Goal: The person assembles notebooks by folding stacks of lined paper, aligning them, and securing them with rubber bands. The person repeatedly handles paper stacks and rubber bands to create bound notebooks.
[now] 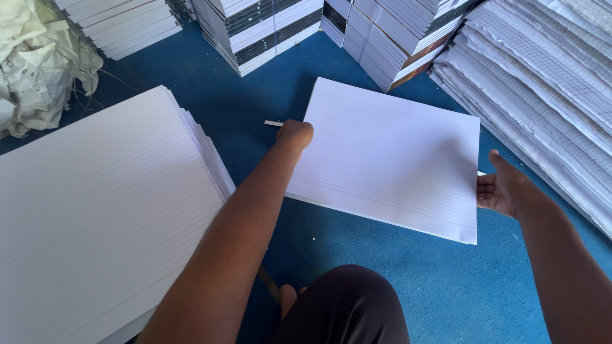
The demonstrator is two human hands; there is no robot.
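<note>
A thin bundle of white ruled paper sheets (389,156) lies on the blue floor in front of me. My left hand (294,134) presses against the bundle's left edge, fingers curled over it. At the bundle's right edge sits my right hand (503,188), palm turned toward the paper, fingers touching the edge. Both hands squeeze the bundle between them. A large stack of ruled sheets (95,210) lies to my left, untouched.
Tall piles of ruled paper (548,83) rise at the right. Bound paper stacks (261,28) stand at the back. Crumpled white cloth (35,64) lies far left. A small white strip (273,123) rests on the blue floor (459,286). My dark-clad knee (347,309) is below.
</note>
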